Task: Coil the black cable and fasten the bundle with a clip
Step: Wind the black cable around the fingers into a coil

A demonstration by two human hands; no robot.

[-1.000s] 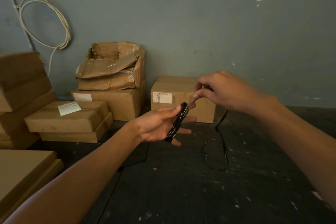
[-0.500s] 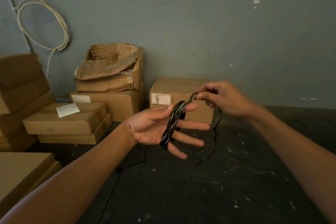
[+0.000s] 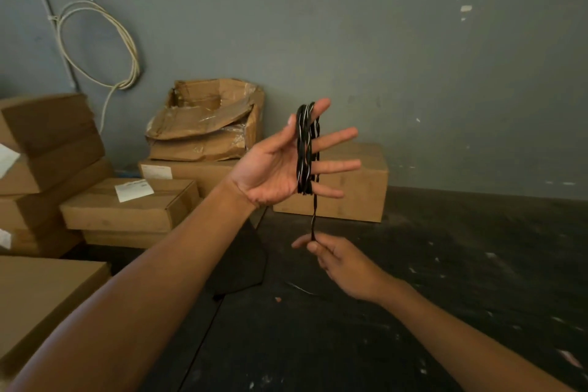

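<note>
Since half a second ago, I am seeing the right hand point(image 3: 345, 264) dropping from beside the left fingertips to well below them, and the left hand point(image 3: 280, 165) rising with its palm turned up. From the head view, I am watching the left hand staying spread wide, fingers straight and apart, with the black cable point(image 3: 306, 149) wound in several loops around the four fingers. One strand is running straight down from the bundle to the right hand, which is pinching it between thumb and forefinger. Behind both hands, a closed cardboard box point(image 3: 359, 191) is sitting on the dark floor point(image 3: 445, 280) against the grey wall point(image 3: 350, 25). I am not making out any clip.
</note>
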